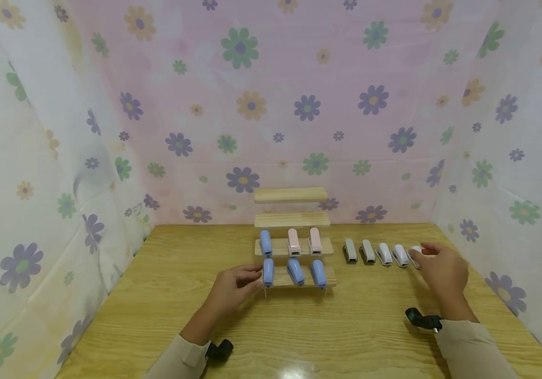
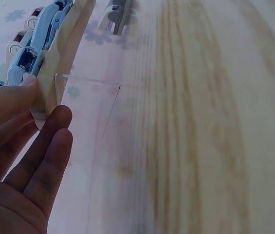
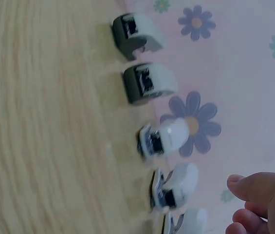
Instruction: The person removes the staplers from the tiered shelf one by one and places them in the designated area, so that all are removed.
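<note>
My left hand grips the left end of the lowest step of a tiered wooden display rack, thumb and fingers around its edge. Right beside those fingertips stands a light blue mini stapler, the leftmost of three on that step. At the right of the table, my right hand hovers by the endmost white mini stapler, partly covering it in the head view. In the right wrist view, the thumb is extended and a gap separates it from the white stapler.
One step up sit another blue stapler and two pink staplers. The two upper boards hold nothing. Two grey staplers and more white staplers line up right of the rack. Flowered cloth surrounds the wooden table.
</note>
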`<state>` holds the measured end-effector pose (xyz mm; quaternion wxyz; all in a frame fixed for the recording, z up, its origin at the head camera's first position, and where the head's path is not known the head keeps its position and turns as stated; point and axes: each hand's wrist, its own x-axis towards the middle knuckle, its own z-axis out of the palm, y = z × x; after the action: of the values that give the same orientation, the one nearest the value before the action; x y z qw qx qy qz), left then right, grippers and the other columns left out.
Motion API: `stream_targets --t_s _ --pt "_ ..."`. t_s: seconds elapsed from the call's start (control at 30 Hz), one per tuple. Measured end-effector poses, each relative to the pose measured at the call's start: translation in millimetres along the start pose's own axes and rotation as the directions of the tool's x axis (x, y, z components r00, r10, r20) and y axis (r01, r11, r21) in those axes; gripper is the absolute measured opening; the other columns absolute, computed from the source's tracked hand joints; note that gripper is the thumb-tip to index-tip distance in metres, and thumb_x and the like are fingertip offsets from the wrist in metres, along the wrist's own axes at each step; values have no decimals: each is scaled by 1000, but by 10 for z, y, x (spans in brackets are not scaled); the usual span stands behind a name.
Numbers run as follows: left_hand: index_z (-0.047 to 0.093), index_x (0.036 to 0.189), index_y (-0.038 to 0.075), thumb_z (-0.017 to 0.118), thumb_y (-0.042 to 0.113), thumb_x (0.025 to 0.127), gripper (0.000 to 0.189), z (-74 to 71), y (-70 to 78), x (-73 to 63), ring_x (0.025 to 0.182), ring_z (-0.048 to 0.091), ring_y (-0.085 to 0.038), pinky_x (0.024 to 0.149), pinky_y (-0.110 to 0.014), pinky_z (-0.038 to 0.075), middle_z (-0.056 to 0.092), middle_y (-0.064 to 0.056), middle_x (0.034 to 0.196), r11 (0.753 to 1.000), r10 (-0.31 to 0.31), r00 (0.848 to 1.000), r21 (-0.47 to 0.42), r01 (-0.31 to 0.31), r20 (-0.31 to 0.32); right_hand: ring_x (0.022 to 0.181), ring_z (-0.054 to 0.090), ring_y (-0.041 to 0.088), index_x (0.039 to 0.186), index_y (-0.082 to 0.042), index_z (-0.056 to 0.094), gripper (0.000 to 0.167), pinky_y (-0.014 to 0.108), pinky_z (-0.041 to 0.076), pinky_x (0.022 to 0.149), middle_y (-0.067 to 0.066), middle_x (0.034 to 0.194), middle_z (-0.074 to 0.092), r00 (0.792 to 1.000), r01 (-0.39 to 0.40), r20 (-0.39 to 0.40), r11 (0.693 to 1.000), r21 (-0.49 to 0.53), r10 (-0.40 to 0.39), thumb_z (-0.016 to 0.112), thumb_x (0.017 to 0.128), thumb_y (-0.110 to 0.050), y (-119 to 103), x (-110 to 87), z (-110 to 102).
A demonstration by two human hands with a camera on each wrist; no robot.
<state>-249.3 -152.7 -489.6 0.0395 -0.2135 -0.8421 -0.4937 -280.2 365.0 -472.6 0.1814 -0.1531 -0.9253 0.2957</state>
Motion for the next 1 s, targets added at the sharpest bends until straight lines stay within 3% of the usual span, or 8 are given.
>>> stream_targets --t_s 0.27,0.5,0.87,1.0 --pt "77 122 10 77 25 95 32 -6 -3 -38 130 64 -24 97 -25 57 68 4 139 1000 -12 1000 1 12 -7 101 72 37 134 -5 70 57 35 53 61 19 118 75 988 140 -65 990 34 -138 69 98 -50 -346 -104 35" --pt "77 123 10 77 26 96 32 -10 28 -29 130 64 -24 98 -27 57 67 3 139 1000 0 1000 15 0 -1 95 74 37 129 -5 73 53 26 51 51 18 110 77 974 206 -118 975 82 -195 72 97 -47 -601 -166 27" --pt "76 125 10 75 24 96 32 -14 37 -25 131 63 -21 98 -25 57 66 2 141 1000 -17 1000 20 16 5 94 75 36 128 -8 74 49 27 54 52 15 105 78 955 292 -96 943 162 -280 73 96 -46 -1191 -298 87" --pt "76 125 9 75 24 97 32 -19 28 -38 131 63 -21 97 -24 57 66 0 142 1000 -16 1000 2 16 11 87 76 34 124 -9 76 41 26 54 51 13 99 78 943 330 -108 923 197 -314 78 95 -38 -1346 -359 153"
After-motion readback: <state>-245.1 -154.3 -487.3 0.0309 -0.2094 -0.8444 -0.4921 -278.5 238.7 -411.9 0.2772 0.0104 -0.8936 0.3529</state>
